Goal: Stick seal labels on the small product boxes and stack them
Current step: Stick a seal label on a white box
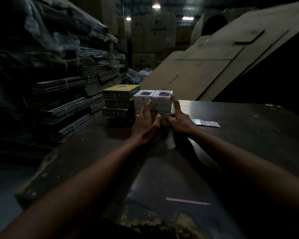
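Both arms reach straight out over the dark table (231, 128) toward the stack of small white boxes (153, 105) at its far edge. The left hand (145, 125) lies with straight, spread fingers flat against the stack's front, thumb angled to the right. The right hand (179, 120) presses its extended fingers along the stack's right side, gripping nothing. Yellow boxes (118, 102) stand just beside the stack on the left; a label sheet (208, 122) lies near the right wrist.

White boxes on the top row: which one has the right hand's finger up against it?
The right-hand white box. The right hand has a straight finger along its outer right edge. The left-hand white box beside it is touched only by the left hand.
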{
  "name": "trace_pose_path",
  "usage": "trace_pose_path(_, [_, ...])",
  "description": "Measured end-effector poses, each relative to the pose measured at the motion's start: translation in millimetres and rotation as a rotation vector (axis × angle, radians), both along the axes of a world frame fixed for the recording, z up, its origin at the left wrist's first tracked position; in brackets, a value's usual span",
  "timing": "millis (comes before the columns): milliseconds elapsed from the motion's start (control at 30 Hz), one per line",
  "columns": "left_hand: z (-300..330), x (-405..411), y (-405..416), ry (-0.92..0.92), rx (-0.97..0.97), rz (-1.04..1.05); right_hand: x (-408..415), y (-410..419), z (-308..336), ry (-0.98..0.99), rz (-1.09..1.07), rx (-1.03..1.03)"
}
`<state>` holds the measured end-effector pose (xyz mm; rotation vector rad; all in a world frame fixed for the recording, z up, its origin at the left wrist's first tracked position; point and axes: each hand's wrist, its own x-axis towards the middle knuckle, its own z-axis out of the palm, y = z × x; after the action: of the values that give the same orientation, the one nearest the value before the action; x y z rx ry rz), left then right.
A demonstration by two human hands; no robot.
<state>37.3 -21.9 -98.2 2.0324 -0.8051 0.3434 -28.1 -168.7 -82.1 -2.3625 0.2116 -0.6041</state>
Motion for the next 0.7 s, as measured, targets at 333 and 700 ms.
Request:
trace_pose_path(333, [-1, 13, 0, 0.203, -0.047, -0.110, -6, 9, -14, -0.028, 0.009, 0.189])
trace_pose_path(700, [3, 12, 2, 0.263, -0.059, -0.163, -7, 11, -18, -0.017, 0.069, 0.287])
